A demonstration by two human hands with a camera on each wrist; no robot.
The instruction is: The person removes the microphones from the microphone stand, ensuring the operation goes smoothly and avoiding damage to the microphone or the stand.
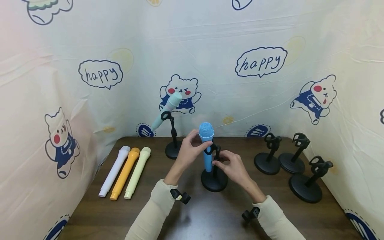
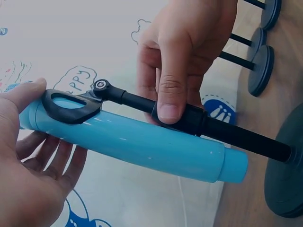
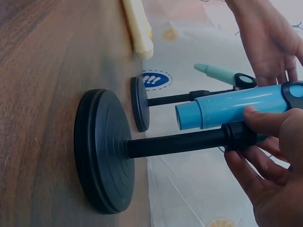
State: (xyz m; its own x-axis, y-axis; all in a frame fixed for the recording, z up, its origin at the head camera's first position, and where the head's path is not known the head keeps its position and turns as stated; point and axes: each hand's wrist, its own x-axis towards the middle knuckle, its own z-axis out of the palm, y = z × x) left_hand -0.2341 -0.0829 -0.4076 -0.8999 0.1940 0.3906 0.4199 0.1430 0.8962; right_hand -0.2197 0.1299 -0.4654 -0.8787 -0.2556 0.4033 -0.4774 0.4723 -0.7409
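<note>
A blue microphone (image 1: 206,130) stands nearly upright in the ring clip (image 2: 57,109) of a black desk stand (image 1: 214,184). My left hand (image 1: 188,150) holds the microphone just below its mesh head, thumb on the near side and fingers behind. With thumb and fingers, my right hand (image 1: 236,168) grips the collar (image 3: 236,135) partway up the stand's pole. In the left wrist view the microphone's narrower tail end (image 2: 236,166) sticks out below the clip, alongside the pole. The stand's round base rests on the table.
Three microphones, white (image 1: 114,171), orange (image 1: 124,174) and pale yellow (image 1: 137,173), lie side by side at left. Behind, a mint microphone (image 1: 172,102) leans in another stand (image 1: 173,150). Three bare stands (image 1: 267,163) stand at right on the wooden table (image 1: 210,220). A printed cloth surrounds it.
</note>
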